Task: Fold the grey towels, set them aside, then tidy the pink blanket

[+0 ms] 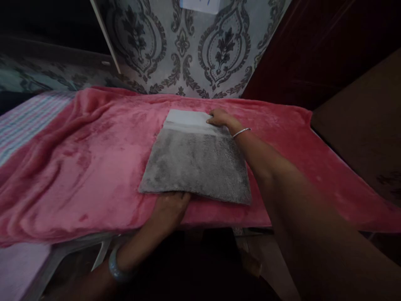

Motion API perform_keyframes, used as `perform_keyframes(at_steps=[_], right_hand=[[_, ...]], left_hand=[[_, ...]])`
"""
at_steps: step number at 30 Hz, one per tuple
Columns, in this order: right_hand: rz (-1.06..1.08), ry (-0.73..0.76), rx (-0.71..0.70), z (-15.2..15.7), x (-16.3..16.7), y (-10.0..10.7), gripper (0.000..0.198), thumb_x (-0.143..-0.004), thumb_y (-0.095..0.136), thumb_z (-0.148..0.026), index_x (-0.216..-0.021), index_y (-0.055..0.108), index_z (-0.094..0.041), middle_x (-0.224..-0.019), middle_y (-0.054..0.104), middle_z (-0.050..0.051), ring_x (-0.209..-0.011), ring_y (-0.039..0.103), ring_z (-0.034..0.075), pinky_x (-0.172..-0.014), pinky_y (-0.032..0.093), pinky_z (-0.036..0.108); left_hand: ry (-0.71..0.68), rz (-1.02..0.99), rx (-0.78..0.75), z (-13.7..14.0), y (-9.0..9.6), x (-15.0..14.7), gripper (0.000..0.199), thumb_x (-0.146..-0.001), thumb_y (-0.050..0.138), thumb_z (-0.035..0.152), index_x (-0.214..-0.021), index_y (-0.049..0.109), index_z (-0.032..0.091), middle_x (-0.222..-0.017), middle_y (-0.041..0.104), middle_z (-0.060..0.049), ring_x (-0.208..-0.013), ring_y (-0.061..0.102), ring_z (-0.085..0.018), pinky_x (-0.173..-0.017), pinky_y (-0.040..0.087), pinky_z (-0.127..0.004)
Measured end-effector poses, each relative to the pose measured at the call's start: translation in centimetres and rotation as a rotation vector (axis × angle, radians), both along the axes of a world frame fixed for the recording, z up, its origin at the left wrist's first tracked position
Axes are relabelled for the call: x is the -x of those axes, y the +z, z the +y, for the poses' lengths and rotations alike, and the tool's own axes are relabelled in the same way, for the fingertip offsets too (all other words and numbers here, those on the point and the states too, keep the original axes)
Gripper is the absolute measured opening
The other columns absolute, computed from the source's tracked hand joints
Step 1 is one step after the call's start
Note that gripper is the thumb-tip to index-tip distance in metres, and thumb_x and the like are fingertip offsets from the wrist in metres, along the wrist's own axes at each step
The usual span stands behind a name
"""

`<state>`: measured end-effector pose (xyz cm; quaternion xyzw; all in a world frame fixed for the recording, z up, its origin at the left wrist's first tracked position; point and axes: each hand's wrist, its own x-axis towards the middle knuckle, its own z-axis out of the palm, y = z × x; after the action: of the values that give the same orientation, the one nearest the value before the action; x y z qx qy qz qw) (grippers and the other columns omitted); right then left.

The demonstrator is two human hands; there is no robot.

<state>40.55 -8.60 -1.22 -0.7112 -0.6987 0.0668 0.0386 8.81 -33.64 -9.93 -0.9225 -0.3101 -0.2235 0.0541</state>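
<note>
A grey plush piece [197,163], flat and shaped like a cushion cover, lies on a pink plush blanket [103,167]. From its far end shows a smooth white flat piece [186,117]; whether this is an insert or a part of the cover I cannot tell. My right hand [221,118], with a thin bangle at the wrist, has its thumb and fingers closed on the far right corner of the white piece. At the near edge, my left hand [171,207] reaches beneath the grey plush piece, and most of its fingers are hidden there.
Behind the blanket rises a patterned wall [181,54]. Dark red panelling [294,54] and a brown panel [360,121] stand on the right. A striped cloth [34,117] lies at left. Below the near edge, part of a pale chair [59,255] shows.
</note>
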Motion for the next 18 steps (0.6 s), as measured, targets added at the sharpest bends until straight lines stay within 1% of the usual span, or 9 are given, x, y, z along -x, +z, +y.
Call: perform_keyframes(at_steps=[2, 4, 7, 12, 16, 18], right_hand=[[0.035, 0.005, -0.049, -0.2, -0.3, -0.5, 0.039, -0.088, 0.068, -0.030, -0.122, 0.070, -0.011, -0.124, 0.070, 0.018, -0.113, 0.063, 0.031, -0.099, 0.048, 0.041], [0.081, 0.013, -0.125, -0.4, -0.6, -1.1, 0.038, -0.089, 0.065, -0.030, -0.122, 0.069, -0.010, -0.123, 0.070, 0.019, -0.114, 0.063, 0.032, -0.098, 0.048, 0.043], [0.135, 0.034, -0.214, -0.5, -1.1, -1.9, 0.036, -0.091, 0.060, -0.027, -0.123, 0.067, -0.011, -0.124, 0.068, 0.019, -0.118, 0.061, 0.033, -0.100, 0.047, 0.046], [0.144, 0.049, -0.232, 0.4, -1.6, -2.5, 0.032, -0.092, 0.057, -0.025, -0.121, 0.064, -0.012, -0.128, 0.066, 0.020, -0.123, 0.058, 0.035, -0.105, 0.046, 0.049], [0.145, 0.043, -0.268, 1.0, -1.8, -2.6, 0.028, -0.092, 0.057, -0.026, -0.117, 0.065, -0.015, -0.129, 0.066, 0.019, -0.123, 0.057, 0.035, -0.106, 0.045, 0.050], [0.146, 0.060, -0.263, 1.0, -1.8, -2.7, 0.029, -0.091, 0.059, -0.028, -0.116, 0.066, -0.015, -0.127, 0.067, 0.018, -0.121, 0.058, 0.035, -0.106, 0.046, 0.050]], left_hand=[[0.003, -0.018, -0.078, 0.0, 0.1, -0.1, 0.034, -0.094, 0.042, 0.005, -0.096, 0.073, 0.019, -0.069, 0.065, -0.004, -0.061, 0.057, -0.019, -0.061, 0.042, -0.033], [0.003, -0.031, -0.146, 0.0, 0.3, -0.2, 0.033, -0.093, 0.042, 0.005, -0.094, 0.073, 0.019, -0.068, 0.065, -0.003, -0.060, 0.056, -0.018, -0.060, 0.042, -0.032], [-0.009, -0.037, -0.160, -0.1, 0.6, -0.3, 0.033, -0.094, 0.041, 0.005, -0.098, 0.072, 0.018, -0.068, 0.064, -0.003, -0.059, 0.056, -0.018, -0.059, 0.044, -0.032], [-0.040, -0.072, -0.184, -0.2, 1.3, -0.3, 0.030, -0.094, 0.043, 0.004, -0.091, 0.069, 0.018, -0.066, 0.061, -0.002, -0.057, 0.054, -0.018, -0.056, 0.042, -0.032], [-0.065, -0.108, -0.167, -0.3, 1.6, -0.3, 0.028, -0.095, 0.042, 0.004, -0.090, 0.065, 0.017, -0.067, 0.061, -0.003, -0.059, 0.055, -0.019, -0.057, 0.041, -0.032], [-0.067, -0.112, -0.166, -0.3, 1.6, -0.3, 0.027, -0.095, 0.041, 0.004, -0.088, 0.064, 0.017, -0.068, 0.061, -0.003, -0.058, 0.054, -0.018, -0.056, 0.040, -0.032]])
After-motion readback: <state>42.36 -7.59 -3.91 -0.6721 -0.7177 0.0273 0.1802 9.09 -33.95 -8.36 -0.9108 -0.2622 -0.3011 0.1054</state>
